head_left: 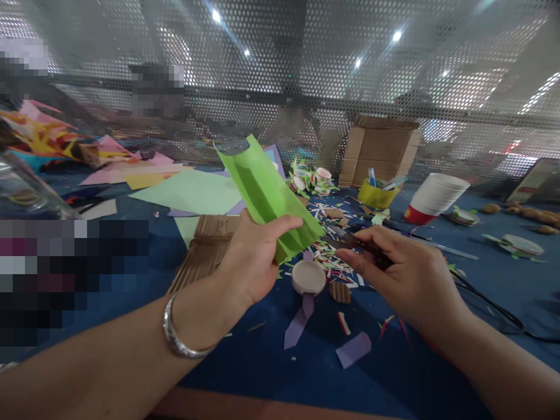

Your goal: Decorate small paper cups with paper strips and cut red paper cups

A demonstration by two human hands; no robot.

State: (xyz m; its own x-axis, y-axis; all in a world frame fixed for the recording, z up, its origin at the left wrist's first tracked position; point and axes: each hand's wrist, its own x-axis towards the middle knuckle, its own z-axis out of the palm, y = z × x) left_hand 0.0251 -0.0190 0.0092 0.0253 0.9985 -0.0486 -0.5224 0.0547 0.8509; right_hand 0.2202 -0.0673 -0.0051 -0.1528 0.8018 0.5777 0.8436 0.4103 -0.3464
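My left hand [254, 256] is closed on a folded sheet of bright green paper [266, 195], which it holds up tilted above the blue table [271, 361]. A silver bangle [177, 338] sits on that wrist. My right hand [396, 271] is closed around the dark handle of a tool that looks like scissors [350, 239]; its tip meets the lower right edge of the green paper. Under the hands lie a small round paper cup base [308, 276], purple paper strips [301, 321] and a heap of paper scraps [335, 256].
A corrugated cardboard piece [205, 248] lies by my left hand. Coloured paper sheets [192, 192] cover the far left. A stack of white cups [433, 198], a yellow tape roll [378, 195] and a cardboard box [380, 151] stand behind, before a perforated metal screen [306, 70]. A black cable [494, 303] runs on the right.
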